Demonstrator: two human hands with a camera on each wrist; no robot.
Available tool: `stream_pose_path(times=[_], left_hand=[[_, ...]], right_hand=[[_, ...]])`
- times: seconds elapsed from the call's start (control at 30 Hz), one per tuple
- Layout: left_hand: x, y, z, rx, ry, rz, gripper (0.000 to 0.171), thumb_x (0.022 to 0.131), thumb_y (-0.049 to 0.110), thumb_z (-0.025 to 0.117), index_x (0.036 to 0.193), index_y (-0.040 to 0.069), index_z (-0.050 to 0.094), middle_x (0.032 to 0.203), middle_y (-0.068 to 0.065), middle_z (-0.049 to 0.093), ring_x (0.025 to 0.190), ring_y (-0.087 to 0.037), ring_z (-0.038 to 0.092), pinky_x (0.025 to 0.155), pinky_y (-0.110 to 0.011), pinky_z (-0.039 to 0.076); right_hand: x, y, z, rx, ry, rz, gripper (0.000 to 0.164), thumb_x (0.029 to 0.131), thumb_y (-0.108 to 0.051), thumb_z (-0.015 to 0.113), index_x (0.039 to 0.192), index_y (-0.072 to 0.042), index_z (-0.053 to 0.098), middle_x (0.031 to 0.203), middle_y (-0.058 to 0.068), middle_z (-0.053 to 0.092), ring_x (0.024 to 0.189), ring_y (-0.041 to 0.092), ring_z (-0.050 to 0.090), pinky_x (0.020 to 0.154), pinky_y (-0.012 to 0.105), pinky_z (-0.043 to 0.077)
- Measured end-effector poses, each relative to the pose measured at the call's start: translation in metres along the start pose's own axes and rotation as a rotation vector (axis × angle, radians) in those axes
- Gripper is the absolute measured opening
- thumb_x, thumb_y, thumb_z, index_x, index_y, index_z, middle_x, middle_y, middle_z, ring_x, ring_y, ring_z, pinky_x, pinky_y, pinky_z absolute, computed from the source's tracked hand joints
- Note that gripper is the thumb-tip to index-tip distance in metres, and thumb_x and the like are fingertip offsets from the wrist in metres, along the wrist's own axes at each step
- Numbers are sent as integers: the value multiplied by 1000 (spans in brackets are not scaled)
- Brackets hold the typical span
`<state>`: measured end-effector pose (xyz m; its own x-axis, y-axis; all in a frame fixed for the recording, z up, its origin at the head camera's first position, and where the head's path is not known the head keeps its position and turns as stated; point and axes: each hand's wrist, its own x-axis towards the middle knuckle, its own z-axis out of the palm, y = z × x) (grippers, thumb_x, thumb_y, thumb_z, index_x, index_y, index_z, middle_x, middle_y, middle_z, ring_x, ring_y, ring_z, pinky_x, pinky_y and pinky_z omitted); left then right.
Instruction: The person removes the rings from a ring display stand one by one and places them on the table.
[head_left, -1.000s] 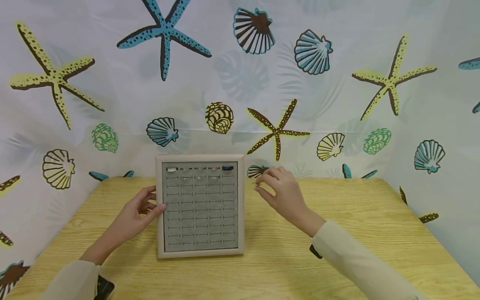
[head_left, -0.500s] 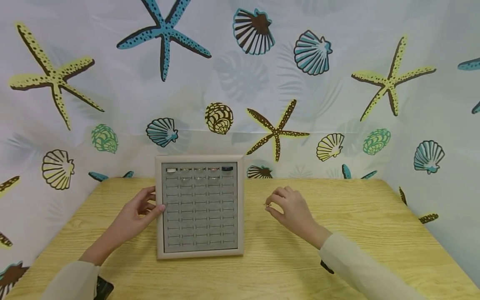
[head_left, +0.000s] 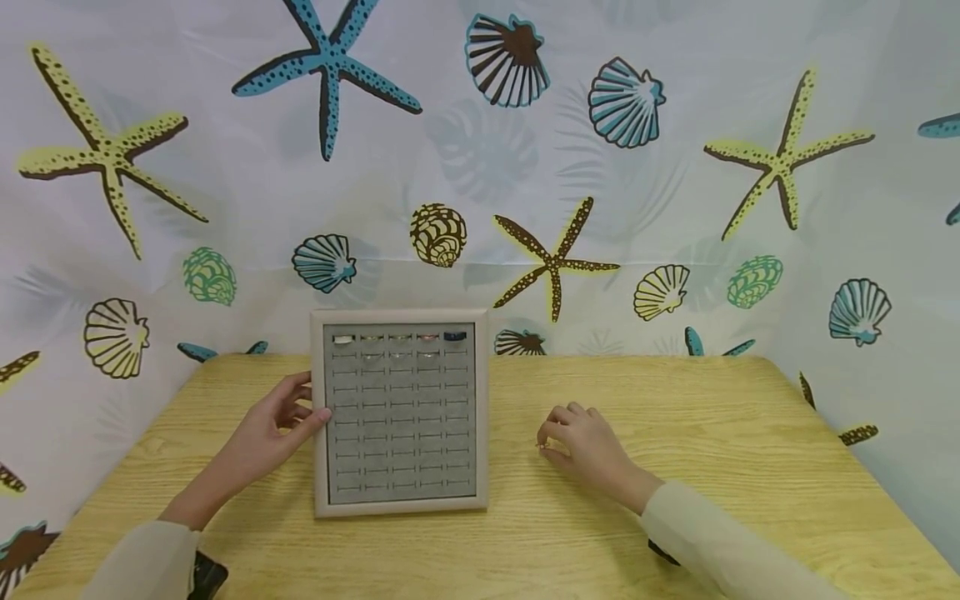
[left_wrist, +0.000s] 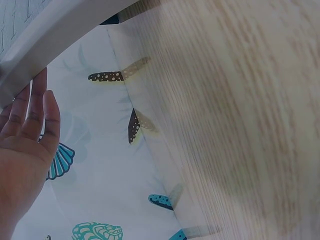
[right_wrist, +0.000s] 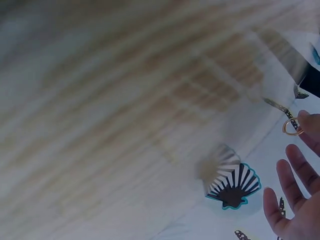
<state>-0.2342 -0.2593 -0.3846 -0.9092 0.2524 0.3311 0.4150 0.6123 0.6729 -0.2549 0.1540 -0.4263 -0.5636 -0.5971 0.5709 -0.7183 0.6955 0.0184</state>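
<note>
A ring display board (head_left: 405,507) with a pale frame and grey slotted padding stands upright on the wooden table. My left hand (head_left: 262,433) holds its left edge, thumb on the front and fingers behind. In the left wrist view, the fingers of that hand (left_wrist: 25,145) reach up to the pale frame (left_wrist: 60,37). To the right of the board, low over the table, my right hand (head_left: 588,450) pinches a small gold ring (right_wrist: 284,127) between thumb and finger. The other fingers show spread in the right wrist view.
Several rings fill the board's top row, among them a white one (head_left: 343,339) and a dark blue one (head_left: 454,337); three more sit in the row below. Behind the table (head_left: 712,433) hangs a white cloth (head_left: 480,283) printed with shells and starfish.
My right hand has moved down and slightly right, away from the board's upper right corner, with the gold ring still pinched. The left hand and the board have stayed in place.
</note>
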Motion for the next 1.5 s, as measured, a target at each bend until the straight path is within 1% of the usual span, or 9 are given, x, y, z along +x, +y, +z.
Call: stream_pose_path(times=[0.07, 0.2, 0.4, 0.57, 0.77, 0.93, 1.03, 1.33, 1.5], left_hand=[[0, 0, 0, 3, 2, 2, 53, 92, 24, 55, 138, 11, 34, 113, -10, 58, 87, 1, 58, 74, -19, 48], [1, 0, 0, 1, 3, 6, 52, 92, 24, 55, 138, 12, 34, 113, -10, 59, 87, 1, 59, 74, -20, 48], [0, 0, 0, 1, 9, 6, 52, 92, 24, 55, 138, 11, 34, 112, -10, 59, 86, 1, 59, 74, -19, 47], [0, -1, 0, 0, 9, 4, 52, 92, 24, 55, 137, 10, 35, 112, -10, 59, 86, 1, 58, 74, -19, 48], [0, 0, 0, 7, 15, 11, 52, 91, 23, 56, 137, 9, 35, 111, -11, 59, 85, 1, 58, 73, -20, 48], [0, 0, 0, 19, 17, 6, 52, 91, 24, 56, 136, 8, 35, 110, -11, 59, 85, 1, 58, 72, -21, 49], [1, 0, 0, 20, 14, 1, 52, 91, 25, 56, 136, 8, 35, 111, -11, 59, 85, 0, 58, 72, -21, 49], [0, -1, 0, 18, 13, 4, 52, 91, 25, 56, 136, 9, 36, 110, -11, 59, 85, 0, 58, 72, -21, 49], [0, -1, 0, 17, 13, 2, 52, 91, 24, 56, 136, 9, 36, 110, -11, 59, 85, -1, 59, 73, -21, 49]], right_hand=[[-1, 0, 0, 13, -48, 26, 14, 72, -21, 77, 78, -20, 64, 85, -5, 58, 72, 12, 47, 61, 26, 36], [-4, 1, 1, -14, -113, 47, 11, 75, -23, 74, 79, -21, 64, 86, -6, 58, 74, 12, 47, 62, 24, 34], [-5, 2, 3, 13, -162, 66, 10, 75, -22, 74, 78, -23, 65, 87, -7, 58, 75, 11, 47, 62, 24, 33], [-5, 1, 1, 66, -213, 97, 10, 75, -22, 74, 76, -22, 65, 85, -6, 58, 77, 11, 48, 62, 26, 36], [-5, 2, 2, 79, -256, 107, 8, 75, -22, 74, 76, -21, 66, 87, -6, 58, 78, 11, 47, 63, 27, 37], [-5, 2, 3, 108, -298, 112, 6, 76, -20, 73, 77, -19, 67, 88, -5, 58, 78, 12, 47, 67, 35, 43], [-5, 2, 3, 121, -313, 113, 4, 77, -19, 72, 78, -19, 68, 89, -4, 58, 79, 12, 47, 70, 40, 45], [-5, 2, 1, 134, -332, 109, 4, 78, -17, 71, 80, -17, 68, 90, -3, 58, 82, 14, 49, 75, 47, 47], [-4, 3, -2, 139, -316, 91, 4, 79, -19, 71, 81, -18, 68, 89, -4, 59, 80, 13, 50, 68, 35, 45]])
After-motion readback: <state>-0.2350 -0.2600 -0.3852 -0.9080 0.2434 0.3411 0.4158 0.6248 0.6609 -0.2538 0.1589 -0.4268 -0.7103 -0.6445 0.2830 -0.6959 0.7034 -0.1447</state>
